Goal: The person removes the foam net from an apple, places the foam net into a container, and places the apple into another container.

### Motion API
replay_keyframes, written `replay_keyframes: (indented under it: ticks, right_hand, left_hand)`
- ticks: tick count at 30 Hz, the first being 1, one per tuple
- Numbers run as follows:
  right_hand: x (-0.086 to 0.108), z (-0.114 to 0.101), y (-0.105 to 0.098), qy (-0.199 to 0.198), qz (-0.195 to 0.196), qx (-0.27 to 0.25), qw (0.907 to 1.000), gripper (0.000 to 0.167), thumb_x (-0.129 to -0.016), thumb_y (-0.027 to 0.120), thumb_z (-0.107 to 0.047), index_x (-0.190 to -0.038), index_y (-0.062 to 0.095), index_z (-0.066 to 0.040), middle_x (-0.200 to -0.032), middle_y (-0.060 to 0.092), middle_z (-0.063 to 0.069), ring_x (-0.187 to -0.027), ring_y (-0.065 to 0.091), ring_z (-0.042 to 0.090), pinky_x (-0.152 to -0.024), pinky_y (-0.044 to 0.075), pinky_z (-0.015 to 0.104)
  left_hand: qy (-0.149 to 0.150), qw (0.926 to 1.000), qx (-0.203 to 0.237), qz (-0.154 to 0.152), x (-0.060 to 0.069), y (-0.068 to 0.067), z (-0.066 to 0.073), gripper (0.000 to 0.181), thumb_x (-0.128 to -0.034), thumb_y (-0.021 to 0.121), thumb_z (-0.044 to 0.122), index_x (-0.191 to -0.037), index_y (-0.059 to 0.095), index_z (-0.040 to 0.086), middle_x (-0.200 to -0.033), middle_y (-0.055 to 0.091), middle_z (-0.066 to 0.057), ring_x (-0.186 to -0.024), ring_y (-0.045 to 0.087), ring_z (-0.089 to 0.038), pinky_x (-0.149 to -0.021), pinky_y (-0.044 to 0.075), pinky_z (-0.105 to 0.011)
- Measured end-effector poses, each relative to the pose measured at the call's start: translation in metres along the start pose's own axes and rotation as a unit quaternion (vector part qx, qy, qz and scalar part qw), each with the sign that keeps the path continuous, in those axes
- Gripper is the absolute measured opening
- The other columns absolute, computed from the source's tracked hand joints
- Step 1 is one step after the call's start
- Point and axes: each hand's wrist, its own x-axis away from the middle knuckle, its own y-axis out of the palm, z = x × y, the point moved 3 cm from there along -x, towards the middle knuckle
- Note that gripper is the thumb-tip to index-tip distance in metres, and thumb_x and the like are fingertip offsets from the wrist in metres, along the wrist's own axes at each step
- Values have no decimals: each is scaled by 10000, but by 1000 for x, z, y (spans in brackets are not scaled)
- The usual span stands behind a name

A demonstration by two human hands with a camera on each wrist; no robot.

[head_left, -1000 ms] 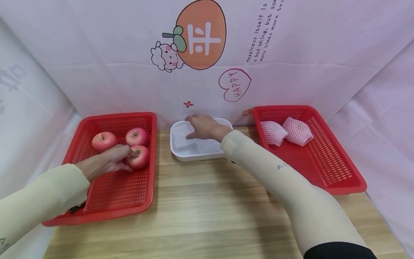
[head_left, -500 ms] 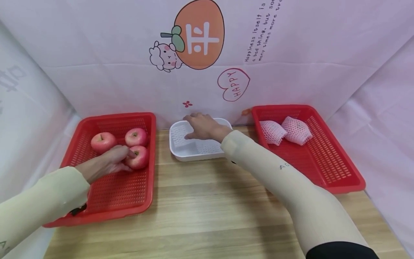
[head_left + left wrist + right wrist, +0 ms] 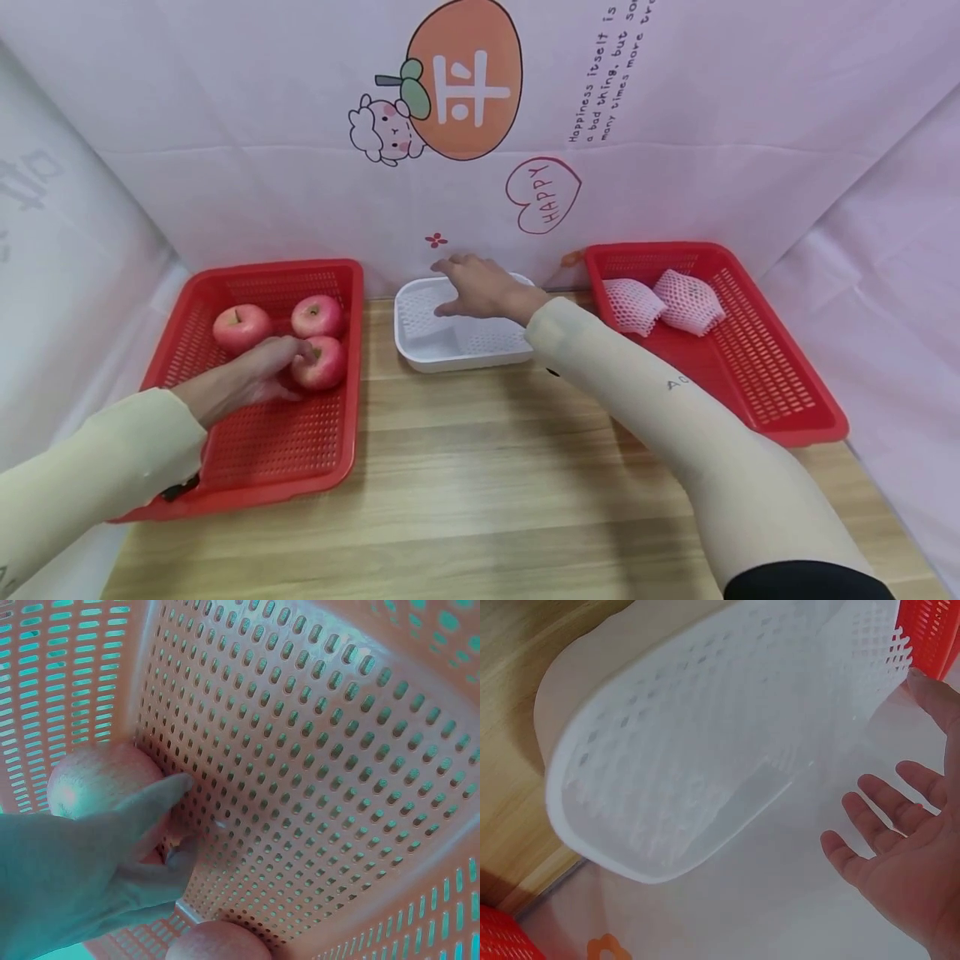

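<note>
- My left hand (image 3: 255,371) reaches over the front apple (image 3: 327,367) in the left red basket (image 3: 300,446); my fingers bend onto its top, but I cannot tell whether I grip it or only touch it.
- That apple sits near the basket's right wall, with the back apple (image 3: 317,316) just behind it and the left apple (image 3: 242,329) off toward the far left.
- My right hand (image 3: 483,287) hangs over the white tray (image 3: 457,363), fingers spread, thumb well apart, nothing held.
- White foam netting (image 3: 417,315) lies in the tray; whether my thumb touches it I cannot make out.
- Farther right, the right red basket (image 3: 697,383) holds two net-covered bundles, one by its left wall (image 3: 633,307) and one beside that (image 3: 688,302); their contents are hidden.
- I judge the work to be partway: two bundles are already netted, while three apples are bare, none yet out of the left basket.
- Compared with half a second ago, my right hand has drifted slightly right and my left thumb has drawn back a little from the front apple; the apples and bundles lie where they were.
</note>
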Motion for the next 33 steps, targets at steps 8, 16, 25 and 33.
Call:
replay_keyframes:
  ticks: [8, 16, 25, 33]
  right_hand:
    - [13, 13, -10, 73, 101, -263, 9996, 797, -933, 821, -395, -1587, 473, -102, -1608, 476, 159, -1450, 476, 343, -1225, 401, 515]
    - [38, 34, -36, 219, 298, -516, 9980, 832, -918, 824, -406, -1600, 448, -112, -1637, 433, 153, -1477, 447, 344, -1194, 439, 537]
    - [82, 87, -67, 610, 637, -728, 9934, 877, -913, 825, -378, -1617, 398, -77, -1641, 423, 179, -1472, 452, 386, -1149, 471, 585]
    - [122, 149, -78, 1169, 889, -739, 9864, 870, -950, 762, -379, -1616, 360, 9, -1606, 433, 263, -1451, 427, 469, -1169, 400, 670]
  left_hand:
    - [-112, 9995, -268, 130, 6, 1, 2, 218, -1063, 499, 205, -1244, 457, 92, -1281, 478, -40, -1162, 508, -186, -1081, 499, -468]
    - [473, 9896, -1237, 557, 14, -2, 8, 104, -1069, 512, 225, -1000, 520, 147, -1003, 515, 28, -984, 521, -148, -906, 489, -329]
    - [684, 9898, -1101, 584, 24, -7, 10, 531, -1102, 454, 267, -1544, 326, 2, -1582, 301, -200, -1442, 319, -353, -1188, 374, -572]
    - [775, 9916, -943, 428, 30, -10, 8, 612, -1126, 336, 247, -1618, 227, -99, -1739, -189, -199, -1601, -44, -441, -1263, 192, -683]
